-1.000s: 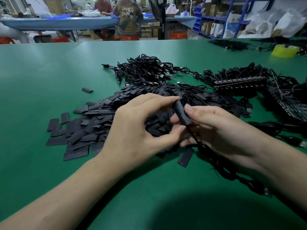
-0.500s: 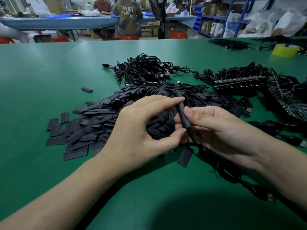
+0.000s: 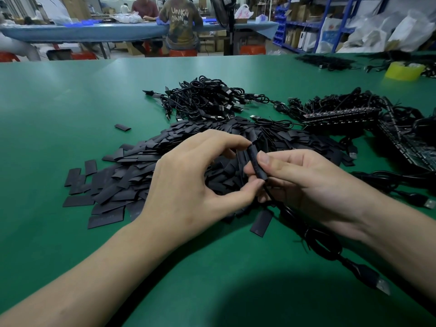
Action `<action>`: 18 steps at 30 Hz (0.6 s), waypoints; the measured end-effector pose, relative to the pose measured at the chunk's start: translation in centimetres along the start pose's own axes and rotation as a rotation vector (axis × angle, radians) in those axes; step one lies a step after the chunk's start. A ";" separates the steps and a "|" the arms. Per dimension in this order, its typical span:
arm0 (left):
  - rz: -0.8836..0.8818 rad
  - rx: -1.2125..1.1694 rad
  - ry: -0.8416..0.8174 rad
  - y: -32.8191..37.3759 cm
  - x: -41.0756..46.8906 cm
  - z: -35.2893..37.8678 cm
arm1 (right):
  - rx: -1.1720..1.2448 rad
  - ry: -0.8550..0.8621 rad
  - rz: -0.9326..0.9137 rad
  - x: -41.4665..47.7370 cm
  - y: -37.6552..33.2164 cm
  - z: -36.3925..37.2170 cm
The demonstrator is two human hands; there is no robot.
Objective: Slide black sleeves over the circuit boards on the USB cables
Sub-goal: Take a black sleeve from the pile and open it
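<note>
Black sleeve (image 3: 256,162): pinched end-to-end by fingers of my left hand (image 3: 193,180), right hand (image 3: 313,182) gripping its middle above the USB cable (image 3: 286,210); crooked pushing may jam it on the hidden board.

**Small-electronics assembly workshop.** A broad green surface (image 3: 70,102) carries bulk stock. A heap of cut black sleeves (image 3: 132,175) lies at its middle, with a tangle of USB cables (image 3: 207,100) behind the heap. Strips of circuit boards (image 3: 339,115) lie toward the right edge, and a roll of yellow tape (image 3: 404,70) sits near the far right corner. Beyond the far edge, people (image 3: 181,22) sit at a second long table (image 3: 94,31) among red stools (image 3: 252,49), beside a standing fan (image 3: 224,10). Blue shelving (image 3: 297,22) holds cartons and bins.
</note>
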State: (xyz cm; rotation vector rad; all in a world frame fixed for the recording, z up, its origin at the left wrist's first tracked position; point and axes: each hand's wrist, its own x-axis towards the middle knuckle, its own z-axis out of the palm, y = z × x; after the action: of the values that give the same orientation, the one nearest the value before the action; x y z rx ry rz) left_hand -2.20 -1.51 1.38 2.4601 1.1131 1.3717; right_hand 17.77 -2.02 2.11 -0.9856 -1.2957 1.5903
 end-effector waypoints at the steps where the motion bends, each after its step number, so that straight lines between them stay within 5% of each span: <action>1: 0.007 0.008 -0.001 0.0 0.0 0.0 | 0.002 0.001 0.002 0.0 0.0 0.0; 18: -0.003 0.004 -0.005 0.3 -0.1 0.5 | -0.075 0.036 -0.014 0.0 0.2 0.2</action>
State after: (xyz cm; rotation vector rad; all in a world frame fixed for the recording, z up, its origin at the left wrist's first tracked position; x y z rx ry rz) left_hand -1.66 -1.62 1.15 2.4623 1.1183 1.3634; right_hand 17.55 -2.12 1.92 -1.0440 -1.3427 1.5158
